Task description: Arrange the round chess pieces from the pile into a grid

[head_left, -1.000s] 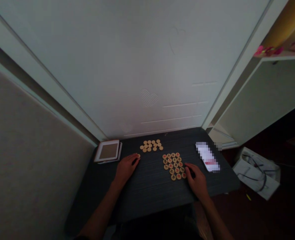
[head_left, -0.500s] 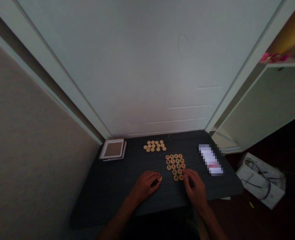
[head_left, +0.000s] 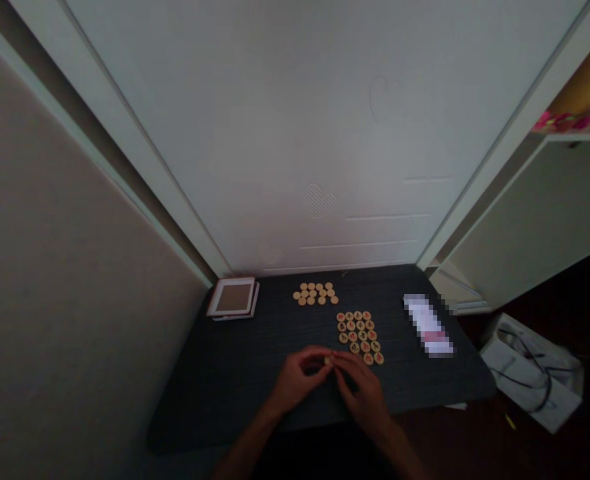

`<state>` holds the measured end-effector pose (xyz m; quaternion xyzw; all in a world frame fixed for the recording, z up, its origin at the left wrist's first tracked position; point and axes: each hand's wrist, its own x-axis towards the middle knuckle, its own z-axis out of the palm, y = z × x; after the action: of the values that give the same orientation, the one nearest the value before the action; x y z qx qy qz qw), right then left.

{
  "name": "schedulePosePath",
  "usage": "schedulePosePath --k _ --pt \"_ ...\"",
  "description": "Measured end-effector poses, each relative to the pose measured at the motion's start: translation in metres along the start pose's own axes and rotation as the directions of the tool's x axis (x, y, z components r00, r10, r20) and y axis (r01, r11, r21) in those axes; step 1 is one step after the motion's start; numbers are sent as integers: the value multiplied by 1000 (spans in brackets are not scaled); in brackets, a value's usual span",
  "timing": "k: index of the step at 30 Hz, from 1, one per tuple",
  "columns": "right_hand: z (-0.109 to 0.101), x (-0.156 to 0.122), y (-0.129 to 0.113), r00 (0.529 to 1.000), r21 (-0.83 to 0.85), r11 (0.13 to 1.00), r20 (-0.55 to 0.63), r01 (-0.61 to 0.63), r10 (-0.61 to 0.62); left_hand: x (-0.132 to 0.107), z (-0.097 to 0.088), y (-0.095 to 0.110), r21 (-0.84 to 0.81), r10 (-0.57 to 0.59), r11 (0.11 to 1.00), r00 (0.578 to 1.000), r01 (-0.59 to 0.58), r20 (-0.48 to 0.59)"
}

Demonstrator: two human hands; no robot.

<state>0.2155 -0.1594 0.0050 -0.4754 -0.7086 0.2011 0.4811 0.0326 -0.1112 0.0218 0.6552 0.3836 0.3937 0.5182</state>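
We see one small wooden disc (head_left: 327, 361) just above the near middle of the dark table (head_left: 255, 400), sitting right where our two hands meet. Left hand (head_left: 299, 377): fingers curled in, thumb and fingertips (head_left: 319, 358) pinching the disc's left side. Right hand (head_left: 363, 391): fingers also bent and drawn together, tips closing on the same disc from the right. No spread fingers on either hand. The view is too dim for us to tell whether the disc face carries a mark.

Just right of the fingertips and slightly farther back lies the block of marked discs (head_left: 359, 335), red and dark characters up, its near edge close to the right hand's knuckles. The blank discs (head_left: 315, 293) sit in a cluster farther back, well apart from both hands. A white-framed tray (head_left: 233, 298) sits at the far left corner, a blurred white item (head_left: 428, 325) at the right.
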Motion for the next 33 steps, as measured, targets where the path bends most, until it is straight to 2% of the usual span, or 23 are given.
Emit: schedulePosePath --k 4,12,22,29,33 --pt "5 -1 -1 1000 5 1000 2 -16 16 -2 -4 -1 -85 -101 991 992 107 70" --pt "10 -5 5 1000 -1 1000 -9 -20 20 -3 -6 12 -46 -268 960 955 276 124" --pt "13 -2 2 997 -29 999 -68 -33 31 1 -6 12 -46 -272 960 959 276 74" --pt "14 -3 4 998 -51 998 -61 -21 18 2 0 6 -164 -318 935 948 315 8" --pt "14 -4 5 998 -77 997 -67 -26 21 1 0 4 -169 -291 942 956 291 25"
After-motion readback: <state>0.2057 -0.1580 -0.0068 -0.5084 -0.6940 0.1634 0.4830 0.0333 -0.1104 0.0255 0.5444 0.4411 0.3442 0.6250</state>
